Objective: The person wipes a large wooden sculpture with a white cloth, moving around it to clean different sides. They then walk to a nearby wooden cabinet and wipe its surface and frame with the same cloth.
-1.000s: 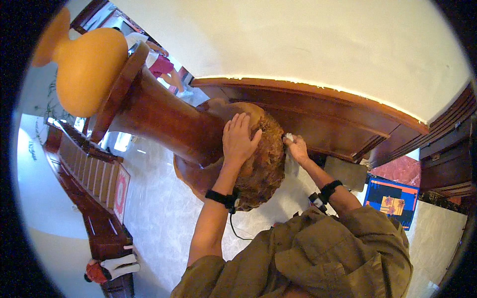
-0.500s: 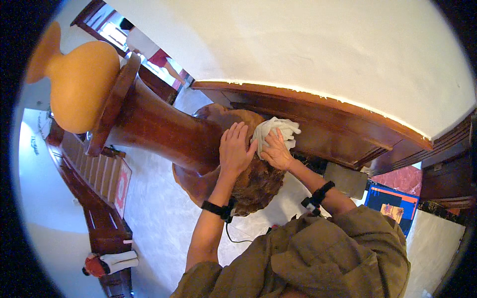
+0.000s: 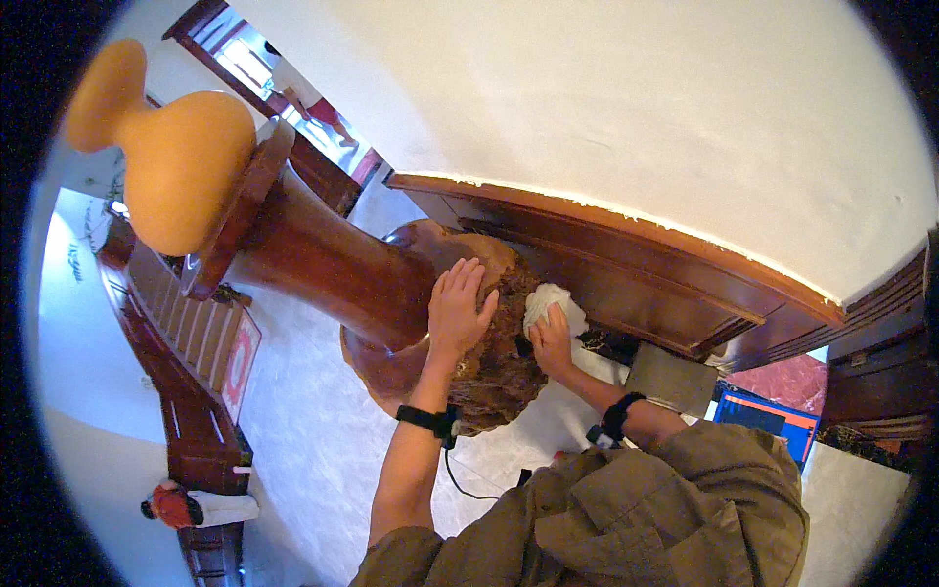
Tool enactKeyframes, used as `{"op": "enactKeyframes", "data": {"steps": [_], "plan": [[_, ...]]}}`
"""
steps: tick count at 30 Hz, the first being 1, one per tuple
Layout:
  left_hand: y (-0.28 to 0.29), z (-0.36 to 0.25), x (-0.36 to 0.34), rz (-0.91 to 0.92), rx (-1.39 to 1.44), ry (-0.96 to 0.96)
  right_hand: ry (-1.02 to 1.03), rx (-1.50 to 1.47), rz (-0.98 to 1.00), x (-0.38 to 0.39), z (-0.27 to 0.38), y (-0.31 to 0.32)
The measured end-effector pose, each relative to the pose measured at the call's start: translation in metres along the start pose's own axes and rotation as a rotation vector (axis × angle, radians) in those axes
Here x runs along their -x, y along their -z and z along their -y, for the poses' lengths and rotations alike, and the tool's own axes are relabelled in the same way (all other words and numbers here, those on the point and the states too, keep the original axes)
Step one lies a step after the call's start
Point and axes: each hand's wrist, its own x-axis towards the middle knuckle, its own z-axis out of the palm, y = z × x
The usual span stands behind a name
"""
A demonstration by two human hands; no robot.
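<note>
My left hand (image 3: 456, 313) lies with fingers stretched out on the large wooden base (image 3: 496, 386), near the foot of a dark polished column (image 3: 323, 264). The base is smooth on top and rough like bark on its right side. My right hand (image 3: 550, 347) grips a crumpled whitish cloth (image 3: 548, 301) against that rough right side, its fingertips partly in the cloth. An orange gourd-shaped piece (image 3: 186, 181) rests on the column's wide end, at the upper left of the view.
Dark wood panelling (image 3: 626, 279) runs beside the base under a cream wall (image 3: 665, 108). A grey mat (image 3: 670, 377) and a blue mat (image 3: 763, 416) lie right. At left are a staircase (image 3: 186, 323) and a person in red (image 3: 176, 509); another person (image 3: 308, 98) shows at the top.
The crumpled cloth, barely visible a second ago, appeared spread over the base's top, then moved right and down with my right hand. My left hand stays on the base, shifted slightly.
</note>
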Motion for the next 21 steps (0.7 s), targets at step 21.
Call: {"op": "enactKeyframes", "data": {"steps": [21], "plan": [[-0.002, 0.001, 0.004, -0.061, 0.102, 0.083, -0.073, -0.042, 0.166, -0.150, 0.049, 0.006]]}}
